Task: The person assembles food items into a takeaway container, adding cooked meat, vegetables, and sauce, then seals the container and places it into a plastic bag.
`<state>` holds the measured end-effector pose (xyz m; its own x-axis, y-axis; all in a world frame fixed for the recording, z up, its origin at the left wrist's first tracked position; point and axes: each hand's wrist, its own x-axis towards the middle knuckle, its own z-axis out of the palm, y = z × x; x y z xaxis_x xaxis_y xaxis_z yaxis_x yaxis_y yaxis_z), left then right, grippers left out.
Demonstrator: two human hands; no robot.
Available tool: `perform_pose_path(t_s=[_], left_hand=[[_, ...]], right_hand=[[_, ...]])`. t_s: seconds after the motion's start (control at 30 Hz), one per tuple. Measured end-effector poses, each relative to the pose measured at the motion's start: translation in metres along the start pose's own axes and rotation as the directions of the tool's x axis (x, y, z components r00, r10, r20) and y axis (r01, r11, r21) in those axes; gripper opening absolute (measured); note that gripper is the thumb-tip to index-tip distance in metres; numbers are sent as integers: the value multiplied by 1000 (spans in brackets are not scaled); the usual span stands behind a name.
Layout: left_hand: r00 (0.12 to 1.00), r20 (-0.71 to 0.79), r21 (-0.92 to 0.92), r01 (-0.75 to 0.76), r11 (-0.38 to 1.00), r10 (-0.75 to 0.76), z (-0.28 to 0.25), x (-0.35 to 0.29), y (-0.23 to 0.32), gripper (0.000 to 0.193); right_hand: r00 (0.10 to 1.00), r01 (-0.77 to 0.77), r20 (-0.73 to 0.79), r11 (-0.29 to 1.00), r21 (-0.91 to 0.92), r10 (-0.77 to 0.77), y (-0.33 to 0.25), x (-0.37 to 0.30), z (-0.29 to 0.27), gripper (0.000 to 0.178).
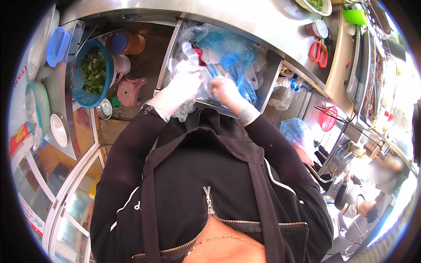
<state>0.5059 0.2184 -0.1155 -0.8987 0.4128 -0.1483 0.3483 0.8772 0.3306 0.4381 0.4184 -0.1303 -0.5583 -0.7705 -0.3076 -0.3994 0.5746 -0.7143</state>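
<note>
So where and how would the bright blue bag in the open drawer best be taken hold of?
Probably by pinching a crumpled fold, coming from above. The bright blue bag lies limp and bunched, with no clear handle showing; the drawer walls it in at the sides but is open on top. The right hand, close beside it, seems the handier one.
</note>
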Motion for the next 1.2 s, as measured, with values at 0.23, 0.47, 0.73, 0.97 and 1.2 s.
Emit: perform_pose_path(t_s=[0.23,0.47,0.73,0.97,1.2], left_hand=[[787,558,-158,413,897,-264,-22,5,3,23],[946,-214,-514,102,852,-242,-9,8,33,21],[984,-9,-225,174,959,-180,28,27,25,25],[981,-96,-199,150,968,-171,37,27,22,13],[951,141,-376,309,874,-275,22,25,18,27]], right_hand=[[947,-306,-46,857,-414,317,27,-5,-23,20],[873,-392,-357,913,-110,332,24,8,9,25],[831,-434,-382,901,6,403,31,15,20,18],[785,-304,-445,894,328,431,17,5,-2,13],[709,-140,-691,989,54,139,-40,-41,-52,7]])
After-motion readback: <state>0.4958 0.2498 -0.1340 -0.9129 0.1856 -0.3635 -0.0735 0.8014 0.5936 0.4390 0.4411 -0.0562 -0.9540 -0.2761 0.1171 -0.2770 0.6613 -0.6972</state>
